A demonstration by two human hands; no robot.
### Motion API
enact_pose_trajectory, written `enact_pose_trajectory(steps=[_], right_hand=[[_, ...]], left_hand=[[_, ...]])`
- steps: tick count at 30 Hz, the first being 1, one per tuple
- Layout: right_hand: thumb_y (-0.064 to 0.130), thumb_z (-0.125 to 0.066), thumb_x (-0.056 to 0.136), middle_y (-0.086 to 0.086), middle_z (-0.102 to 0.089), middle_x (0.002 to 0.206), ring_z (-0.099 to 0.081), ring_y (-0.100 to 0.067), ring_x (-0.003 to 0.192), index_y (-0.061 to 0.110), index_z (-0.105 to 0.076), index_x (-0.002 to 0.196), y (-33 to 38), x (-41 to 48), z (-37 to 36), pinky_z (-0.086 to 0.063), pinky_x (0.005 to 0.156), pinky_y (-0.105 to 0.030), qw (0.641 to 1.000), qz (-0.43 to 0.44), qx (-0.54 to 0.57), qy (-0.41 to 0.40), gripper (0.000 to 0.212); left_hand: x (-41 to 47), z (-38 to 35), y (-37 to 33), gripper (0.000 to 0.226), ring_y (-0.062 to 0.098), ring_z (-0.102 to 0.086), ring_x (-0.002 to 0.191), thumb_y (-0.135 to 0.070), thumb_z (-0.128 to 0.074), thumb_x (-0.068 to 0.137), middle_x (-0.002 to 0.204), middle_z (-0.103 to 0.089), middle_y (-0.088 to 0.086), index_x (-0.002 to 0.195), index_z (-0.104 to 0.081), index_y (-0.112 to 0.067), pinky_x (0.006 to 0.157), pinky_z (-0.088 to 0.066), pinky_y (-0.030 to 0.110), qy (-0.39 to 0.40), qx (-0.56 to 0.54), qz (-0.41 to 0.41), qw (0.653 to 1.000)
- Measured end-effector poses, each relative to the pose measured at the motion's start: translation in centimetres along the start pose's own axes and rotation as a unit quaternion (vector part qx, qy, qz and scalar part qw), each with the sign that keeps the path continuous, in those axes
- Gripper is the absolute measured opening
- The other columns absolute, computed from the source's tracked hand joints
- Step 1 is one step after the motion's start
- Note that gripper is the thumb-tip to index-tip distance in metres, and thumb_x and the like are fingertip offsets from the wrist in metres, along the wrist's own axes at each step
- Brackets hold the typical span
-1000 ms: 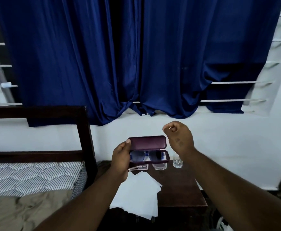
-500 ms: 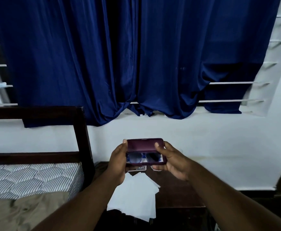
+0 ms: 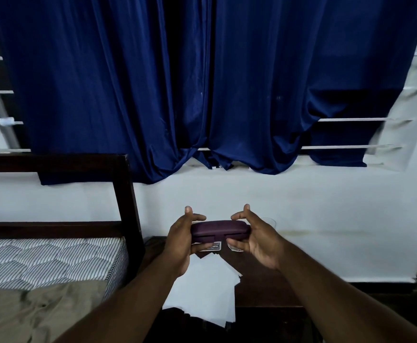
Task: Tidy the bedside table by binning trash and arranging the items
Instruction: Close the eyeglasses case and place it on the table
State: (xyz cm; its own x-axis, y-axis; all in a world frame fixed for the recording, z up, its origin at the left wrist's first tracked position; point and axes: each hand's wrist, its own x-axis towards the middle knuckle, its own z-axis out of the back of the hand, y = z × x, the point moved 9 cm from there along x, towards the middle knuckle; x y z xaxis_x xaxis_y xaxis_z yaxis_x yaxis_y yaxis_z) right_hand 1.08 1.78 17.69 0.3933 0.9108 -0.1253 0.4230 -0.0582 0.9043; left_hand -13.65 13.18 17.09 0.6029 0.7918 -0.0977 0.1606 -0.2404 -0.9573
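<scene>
Maroon and hard-shelled, the glasses case [image 3: 219, 231] is held level in mid-air above the far end of the tabletop [image 3: 264, 276], its lid down against the base. The left hand [image 3: 181, 243] is clamped on the case's left end, with fingers curled underneath, the forefinger over the top and the thumb pointing up. The right hand [image 3: 257, 241] grips the right end the same way, fingers below and thumb raised.

On the dark wooden tabletop, loose white papers [image 3: 207, 288] lie fanned out, their near corners hanging over the front edge. Just below the case sits a small printed item [image 3: 214, 246], perhaps a card or packet; the lettering is too small to read. The rim of a clear glass [image 3: 270, 222] shows behind the right hand, close to the white wall [image 3: 326, 206].

To the left stands a dark wooden bed frame [image 3: 125, 194] with a striped mattress [image 3: 41, 258] and a tan blanket [image 3: 29, 313]. Deep blue curtains [image 3: 202, 82] hang above.
</scene>
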Motion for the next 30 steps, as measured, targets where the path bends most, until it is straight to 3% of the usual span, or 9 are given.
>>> enact_pose_trajectory(steps=[5, 7, 9, 16, 30], right_hand=[[0.035, -0.081, 0.077, -0.014, -0.063, 0.106, -0.075, -0.024, 0.09, 0.016, -0.067, 0.095, 0.1, 0.2, -0.2, -0.062, 0.072, -0.034, 1.0, 0.019, -0.006, 0.0, 0.029], [0.023, -0.078, 0.085, -0.014, -0.065, 0.103, -0.075, -0.024, 0.088, 0.019, -0.07, 0.091, 0.0, 0.4, 0.0, -0.062, 0.072, -0.033, 1.0, 0.026, -0.017, -0.004, 0.01], [0.016, -0.074, 0.09, -0.016, -0.064, 0.106, -0.075, -0.024, 0.088, 0.019, -0.07, 0.091, 0.0, 0.6, 0.4, -0.062, 0.07, -0.034, 0.999, 0.033, -0.016, -0.015, 0.004], [0.012, -0.074, 0.09, -0.019, -0.065, 0.119, -0.074, -0.026, 0.095, 0.006, -0.064, 0.118, -0.2, 1.2, 0.9, -0.062, 0.073, -0.034, 0.998, 0.036, -0.037, -0.028, 0.031], [0.009, -0.077, 0.087, -0.02, -0.067, 0.118, -0.076, -0.024, 0.093, 0.002, -0.066, 0.119, -0.6, 2.2, 0.9, -0.062, 0.074, -0.029, 0.998, 0.04, -0.04, -0.031, 0.035]], left_hand=[[0.2, 0.1, 0.0, 0.041, 0.042, -0.074, 0.106, -0.051, -0.061, 0.099, 0.115, -0.069, 0.023, 0.106, -0.073, -0.011, 0.074, -0.065, 0.042, -0.001, -0.019, -0.01, 1.0], [0.3, 0.2, 0.1, 0.02, 0.035, -0.074, 0.101, -0.033, -0.069, 0.098, 0.112, -0.068, 0.015, 0.098, -0.072, -0.014, 0.072, -0.065, 0.04, 0.005, -0.042, -0.016, 0.999], [0.3, 0.3, 0.4, 0.007, 0.03, -0.073, 0.097, -0.024, -0.073, 0.095, 0.11, -0.069, 0.012, 0.095, -0.071, -0.017, 0.069, -0.063, 0.034, 0.011, -0.048, -0.015, 0.999], [0.0, 0.6, 0.6, 0.034, 0.032, -0.078, 0.096, -0.013, -0.077, 0.092, 0.117, -0.074, 0.026, 0.121, -0.062, -0.007, 0.07, -0.064, 0.031, 0.019, -0.069, -0.016, 0.997], [0.9, 1.5, 1.0, 0.037, 0.032, -0.077, 0.095, -0.011, -0.076, 0.092, 0.117, -0.074, 0.026, 0.125, -0.062, -0.004, 0.075, -0.066, 0.034, 0.008, -0.078, -0.029, 0.996]])
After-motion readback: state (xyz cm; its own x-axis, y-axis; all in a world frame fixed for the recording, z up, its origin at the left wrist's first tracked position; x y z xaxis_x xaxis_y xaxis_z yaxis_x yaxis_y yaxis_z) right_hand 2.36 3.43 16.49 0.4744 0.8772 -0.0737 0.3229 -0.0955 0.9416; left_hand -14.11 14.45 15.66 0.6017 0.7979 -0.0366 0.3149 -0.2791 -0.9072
